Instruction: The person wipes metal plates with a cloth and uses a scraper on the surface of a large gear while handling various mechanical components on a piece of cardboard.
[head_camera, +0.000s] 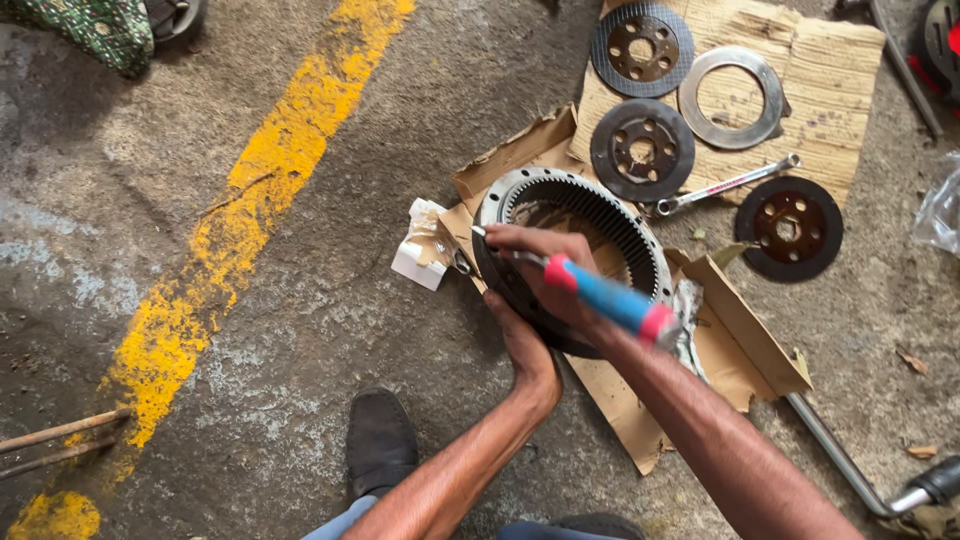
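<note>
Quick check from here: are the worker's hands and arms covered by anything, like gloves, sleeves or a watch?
No. The left hand and right hand are bare, without gloves, and both forearms are uncovered to the frame's bottom edge. No watch, band or ring is visible.

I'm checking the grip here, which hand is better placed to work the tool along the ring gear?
Probably the right hand: it already grips the blue-handled tool, while the left hand braces the ring gear.

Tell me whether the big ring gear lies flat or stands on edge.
Tilted up: the ring gear rests on cardboard, its near rim raised by the left hand.
</note>
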